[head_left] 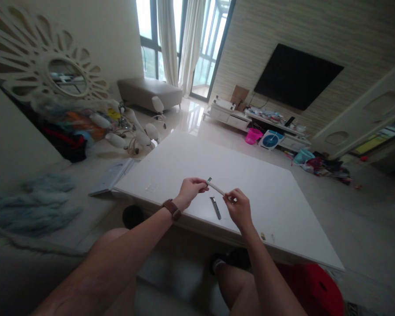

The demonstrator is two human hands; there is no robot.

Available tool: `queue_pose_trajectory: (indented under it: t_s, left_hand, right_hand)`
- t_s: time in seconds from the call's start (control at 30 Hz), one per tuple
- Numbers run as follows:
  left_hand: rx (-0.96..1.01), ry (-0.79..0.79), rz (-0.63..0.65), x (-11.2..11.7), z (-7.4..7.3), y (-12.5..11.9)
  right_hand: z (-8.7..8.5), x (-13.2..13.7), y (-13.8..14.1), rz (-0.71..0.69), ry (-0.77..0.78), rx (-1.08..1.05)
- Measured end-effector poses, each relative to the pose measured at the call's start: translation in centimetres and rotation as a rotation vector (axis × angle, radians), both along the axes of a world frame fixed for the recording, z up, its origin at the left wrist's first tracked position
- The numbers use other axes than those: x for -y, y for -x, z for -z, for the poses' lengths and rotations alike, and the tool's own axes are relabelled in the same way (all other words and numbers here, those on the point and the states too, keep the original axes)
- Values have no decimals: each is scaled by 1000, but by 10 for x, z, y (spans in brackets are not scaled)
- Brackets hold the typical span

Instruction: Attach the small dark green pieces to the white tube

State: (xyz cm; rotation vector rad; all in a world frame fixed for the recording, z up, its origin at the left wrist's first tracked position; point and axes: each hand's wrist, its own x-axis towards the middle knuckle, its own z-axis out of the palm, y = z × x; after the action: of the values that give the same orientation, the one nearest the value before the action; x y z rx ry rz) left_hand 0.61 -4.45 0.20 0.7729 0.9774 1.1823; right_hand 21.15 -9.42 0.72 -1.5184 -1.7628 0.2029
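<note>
A thin pale strip [216,189] is stretched between my two hands above the white table. My left hand [192,191], with a brown-banded watch at the wrist, pinches its left end. A small dark green piece [210,179] shows just beyond those fingertips; whether it belongs to the strip I cannot tell. The strip's right end is pinched in the fingers of my right hand [237,205]. Below the strip, between the hands, a slim grey tool like a utility knife [215,208] lies on the table [250,171].
Small clear scraps [151,187] lie at the table's left, and a small brownish piece [263,236] lies near its front edge. A flat white panel [110,177] adjoins the left side. Something red [316,289] stands below right. A pink basket [253,136] is on the floor beyond.
</note>
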Motion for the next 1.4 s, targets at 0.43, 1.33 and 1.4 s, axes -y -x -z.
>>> queue_pose_trajectory:
  t_s: [0.43,1.33,1.4]
  left_hand:
    - [-21,16,-3,2,-3,1]
    - [-36,24,7,1,-1,-1]
    - [-38,25,4,1,-2,-1]
  right_hand:
    - [2,-5,-6,126,-83,9]
    - [7,-5,2,81,-16,-189]
    - [7,-3,4,33,-14,-165]
